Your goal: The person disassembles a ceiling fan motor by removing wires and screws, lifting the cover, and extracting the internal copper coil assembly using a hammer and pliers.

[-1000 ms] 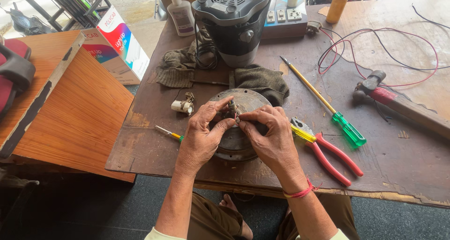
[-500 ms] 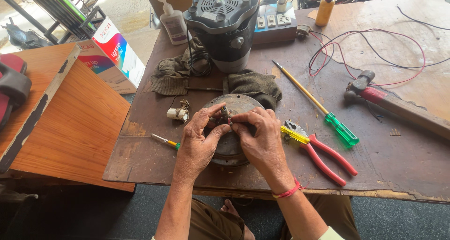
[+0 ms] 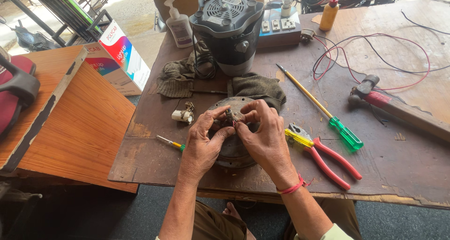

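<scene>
Both our hands meet over the round metal motor housing (image 3: 229, 144) at the near edge of the tabletop (image 3: 384, 174).

Head view: the housing lies flat just ahead of us, round with no long axis, its small centre terminal (image 3: 229, 114) toward 12 o'clock. Our left hand (image 3: 202, 144) comes in from 7 o'clock, our right hand (image 3: 267, 139) from 5 o'clock, equally near. Both are curled nearly closed, fingertips pinching at that terminal; we cannot tell which one actually grips it. Palms rest on the rim. Red-handled pliers (image 3: 323, 155) lie at 3 o'clock, a small screwdriver (image 3: 169, 142) at 9 o'clock.
</scene>
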